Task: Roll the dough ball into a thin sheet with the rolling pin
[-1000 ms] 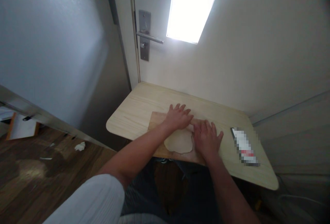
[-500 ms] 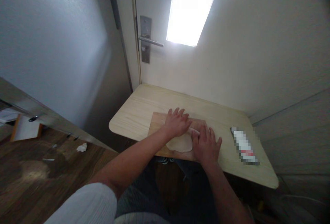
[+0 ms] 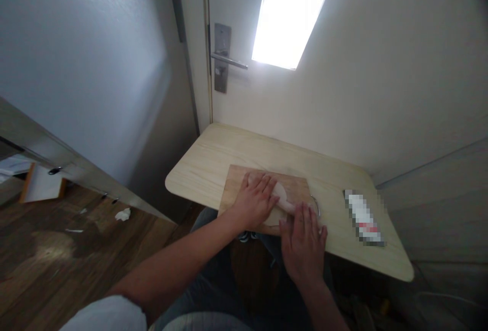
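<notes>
A wooden board (image 3: 295, 186) lies on a small pale wooden table (image 3: 213, 158). My left hand (image 3: 254, 201) presses flat on the left end of a thin pale rolling pin (image 3: 284, 202), fingers spread. My right hand (image 3: 304, 242) lies palm down on the pin's right end, at the near edge of the board. Only the short middle stretch of the pin shows between the hands. A flat piece of pale dough (image 3: 275, 216) is almost wholly hidden under them.
A pixelated flat object (image 3: 364, 217) lies on the table to the right of the board. A door with a metal handle (image 3: 229, 60) and a bright window stands behind the table. Wooden floor with scraps (image 3: 122, 214) lies to the left.
Both hands have drawn the rolling pin back toward me across the dough, from the board's far part to its near edge. The dough is now covered. The camera has shifted slightly.
</notes>
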Demonstrator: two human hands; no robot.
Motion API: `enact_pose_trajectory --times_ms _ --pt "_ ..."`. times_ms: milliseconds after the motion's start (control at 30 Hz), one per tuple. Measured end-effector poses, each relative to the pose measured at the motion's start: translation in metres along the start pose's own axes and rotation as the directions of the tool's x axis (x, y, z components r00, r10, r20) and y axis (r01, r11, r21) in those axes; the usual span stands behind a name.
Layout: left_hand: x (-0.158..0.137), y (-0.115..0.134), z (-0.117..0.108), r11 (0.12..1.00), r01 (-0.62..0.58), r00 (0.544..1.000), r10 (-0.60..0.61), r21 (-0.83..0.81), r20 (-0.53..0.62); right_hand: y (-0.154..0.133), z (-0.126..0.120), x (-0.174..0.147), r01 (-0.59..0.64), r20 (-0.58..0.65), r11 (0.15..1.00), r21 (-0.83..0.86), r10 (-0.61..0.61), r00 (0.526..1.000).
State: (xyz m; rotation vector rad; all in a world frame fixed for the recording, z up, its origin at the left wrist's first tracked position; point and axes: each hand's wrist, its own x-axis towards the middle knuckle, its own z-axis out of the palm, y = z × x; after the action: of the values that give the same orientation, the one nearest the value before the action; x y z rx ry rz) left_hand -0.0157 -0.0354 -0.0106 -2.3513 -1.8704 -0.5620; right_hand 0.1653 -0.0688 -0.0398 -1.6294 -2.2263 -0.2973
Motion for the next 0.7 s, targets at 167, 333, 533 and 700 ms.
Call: enact_pose_trajectory --times_ms 167,333,533,700 --pt "0.045 -0.006 0.013 1.000 0.013 1.000 -0.013 0.004 -0.018 0.014 0.013 0.047 -0.040 0.013 0.999 -0.024 0.040 0.999" --pt "0.094 -0.015 0.030 0.999 -0.031 0.995 0.030 0.011 0.096 0.023 0.017 0.092 -0.085 0.124 0.993 -0.077 0.094 0.988" --pt "0.132 -0.022 0.029 0.998 -0.050 0.969 0.057 -0.034 0.240 0.030 0.021 0.131 -0.158 0.190 0.979 -0.130 0.181 0.965" --pt "0.134 -0.020 0.025 1.000 -0.016 0.969 0.022 -0.023 0.245 0.031 0.021 0.137 -0.191 0.249 0.972 -0.134 0.220 0.943"
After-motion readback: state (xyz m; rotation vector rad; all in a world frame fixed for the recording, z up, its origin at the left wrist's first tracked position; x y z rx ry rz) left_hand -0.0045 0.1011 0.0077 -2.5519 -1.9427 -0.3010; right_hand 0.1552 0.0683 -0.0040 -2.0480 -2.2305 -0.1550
